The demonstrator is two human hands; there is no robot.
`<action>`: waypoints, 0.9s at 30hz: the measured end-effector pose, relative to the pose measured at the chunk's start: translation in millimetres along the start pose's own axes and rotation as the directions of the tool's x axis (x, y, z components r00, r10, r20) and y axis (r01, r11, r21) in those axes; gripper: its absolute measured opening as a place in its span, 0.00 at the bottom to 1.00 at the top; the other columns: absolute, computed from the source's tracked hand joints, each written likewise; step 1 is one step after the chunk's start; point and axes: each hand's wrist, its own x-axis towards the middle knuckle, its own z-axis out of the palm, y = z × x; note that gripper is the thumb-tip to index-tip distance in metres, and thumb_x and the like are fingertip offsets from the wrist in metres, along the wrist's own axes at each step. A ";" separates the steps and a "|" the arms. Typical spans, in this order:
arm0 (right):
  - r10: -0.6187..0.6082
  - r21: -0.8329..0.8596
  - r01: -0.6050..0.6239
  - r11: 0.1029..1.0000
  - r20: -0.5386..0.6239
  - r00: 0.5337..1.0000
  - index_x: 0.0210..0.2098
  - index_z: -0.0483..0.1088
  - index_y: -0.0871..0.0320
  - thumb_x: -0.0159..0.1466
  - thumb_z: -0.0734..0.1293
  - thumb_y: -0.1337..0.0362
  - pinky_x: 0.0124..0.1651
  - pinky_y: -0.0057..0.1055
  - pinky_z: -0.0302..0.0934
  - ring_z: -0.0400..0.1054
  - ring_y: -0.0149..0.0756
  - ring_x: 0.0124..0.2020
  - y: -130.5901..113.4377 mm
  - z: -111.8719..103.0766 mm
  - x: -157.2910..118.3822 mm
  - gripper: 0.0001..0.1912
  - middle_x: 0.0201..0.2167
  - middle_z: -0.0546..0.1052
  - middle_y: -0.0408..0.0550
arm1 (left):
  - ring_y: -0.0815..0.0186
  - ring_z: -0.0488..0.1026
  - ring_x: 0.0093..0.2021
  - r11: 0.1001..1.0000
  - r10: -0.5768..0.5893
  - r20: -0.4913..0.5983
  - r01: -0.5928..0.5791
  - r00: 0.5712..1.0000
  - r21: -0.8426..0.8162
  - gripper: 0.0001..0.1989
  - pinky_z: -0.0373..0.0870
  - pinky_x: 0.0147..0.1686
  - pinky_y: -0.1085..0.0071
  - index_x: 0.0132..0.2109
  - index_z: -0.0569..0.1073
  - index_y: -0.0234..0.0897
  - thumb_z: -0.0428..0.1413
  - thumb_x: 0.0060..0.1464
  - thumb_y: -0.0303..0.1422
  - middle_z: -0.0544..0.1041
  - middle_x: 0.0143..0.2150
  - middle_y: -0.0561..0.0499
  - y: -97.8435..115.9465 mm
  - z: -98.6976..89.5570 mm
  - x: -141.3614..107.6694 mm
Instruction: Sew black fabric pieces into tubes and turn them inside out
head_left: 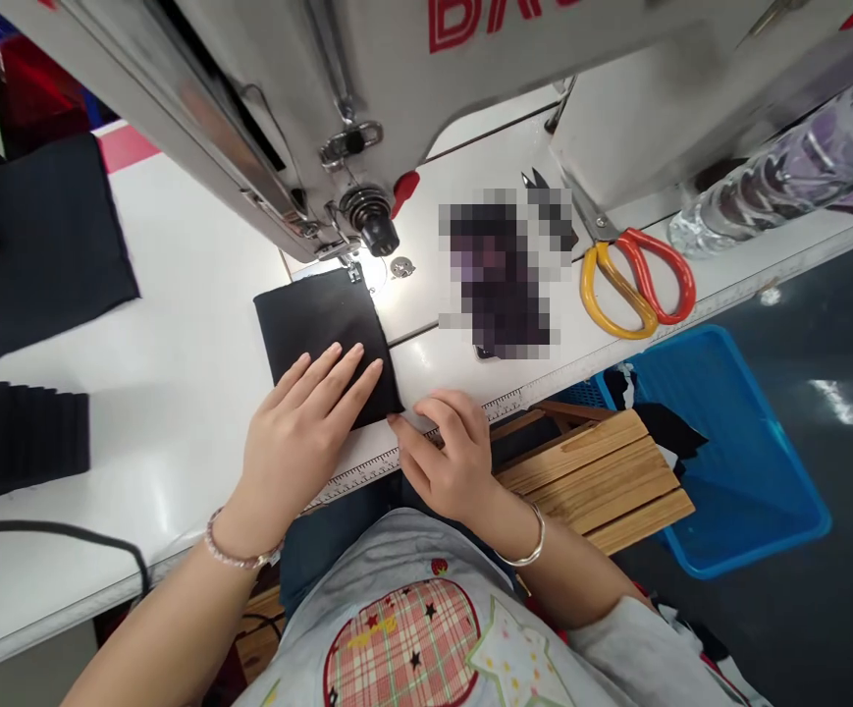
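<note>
A square black fabric piece [323,314] lies on the white sewing machine bed, its far edge by the presser foot [353,271]. My left hand [300,417] rests flat on this fabric, fingers stretched out. At the near right corner of the fabric, my right hand [448,452] has its fingers curled in, with the tips at the corner. The thumb's grip is partly hidden. Above the fabric stands the sewing machine's head [371,221], with the needle area lit.
Scissors [617,275] with orange and red handles lie right of a pixelated dark object [504,285]. A wrapped bottle [779,177] lies behind them. Black fabric [58,245] and a stack of black pieces [21,437] are left. A blue bin [750,462] and wooden slats [603,471] sit below.
</note>
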 end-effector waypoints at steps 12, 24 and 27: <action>0.000 -0.016 0.000 1.000 0.021 1.000 0.45 0.77 0.55 0.62 0.66 0.68 0.58 0.41 0.62 0.65 0.42 0.50 4.3 0.5 -2.5 0.12 0.41 0.74 0.50 | 0.49 0.65 0.64 0.999 -0.036 0.068 0.037 0.997 -0.021 0.27 0.63 0.63 0.49 0.63 0.65 0.32 0.50 0.57 0.19 0.69 0.63 0.39 2.4 5.5 1.8; -0.014 -0.020 0.015 1.000 0.068 0.998 0.45 0.77 0.56 0.62 0.67 0.68 0.57 0.43 0.62 0.64 0.44 0.51 4.5 -3.5 -0.4 0.12 0.41 0.74 0.51 | 0.47 0.63 0.65 0.998 -0.062 0.073 0.064 0.995 -0.022 0.25 0.63 0.63 0.49 0.63 0.65 0.32 0.50 0.59 0.22 0.68 0.64 0.37 8.3 9.1 6.2; -0.032 -0.032 0.035 0.999 0.105 0.994 0.46 0.76 0.57 0.62 0.67 0.68 0.56 0.44 0.62 0.65 0.45 0.50 5.0 -6.9 2.7 0.12 0.41 0.74 0.52 | 0.48 0.62 0.66 0.996 -0.081 0.077 0.083 0.994 -0.030 0.25 0.63 0.62 0.50 0.64 0.64 0.32 0.49 0.60 0.23 0.67 0.64 0.37 10.5 9.7 6.5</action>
